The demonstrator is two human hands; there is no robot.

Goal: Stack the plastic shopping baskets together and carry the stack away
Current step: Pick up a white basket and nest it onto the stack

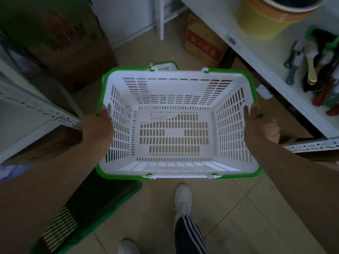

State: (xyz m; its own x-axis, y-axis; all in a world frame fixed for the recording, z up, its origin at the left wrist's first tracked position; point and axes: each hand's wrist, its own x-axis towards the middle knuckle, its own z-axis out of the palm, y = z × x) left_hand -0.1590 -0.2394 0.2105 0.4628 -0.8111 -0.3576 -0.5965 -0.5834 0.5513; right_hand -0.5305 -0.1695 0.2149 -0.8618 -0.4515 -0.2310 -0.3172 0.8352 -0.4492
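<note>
1. A white slotted shopping basket with a green rim is held up above the tiled floor, mouth facing upward toward the camera, so the whole inside and the perforated bottom show.
2. Its long axis runs left to right across the scene; the short ends face the two hands, and the long sides lie near and far.
3. The left hand is closed over the rim at the basket's left short end, thumb lying on the inside of the wall (the fingers are hidden outside it).
4. The right hand grips the right short end the same way, thumb inside by the cut-out hole, fingers curled under the outer edge.
5. The handles are folded down along the rim; white hinge clips show on the near and far long sides.
6. A second basket, also green-rimmed, peeks out just beyond the far side of the held one, lower down.
7. A dark green basket lies on the floor at the near left, partly under the left forearm.
8. A white shoe and a striped trouser leg stand on the tiles near the camera.
9. Cardboard boxes sit on the floor at the far side, and a white shelf with tools runs along the right.
</note>
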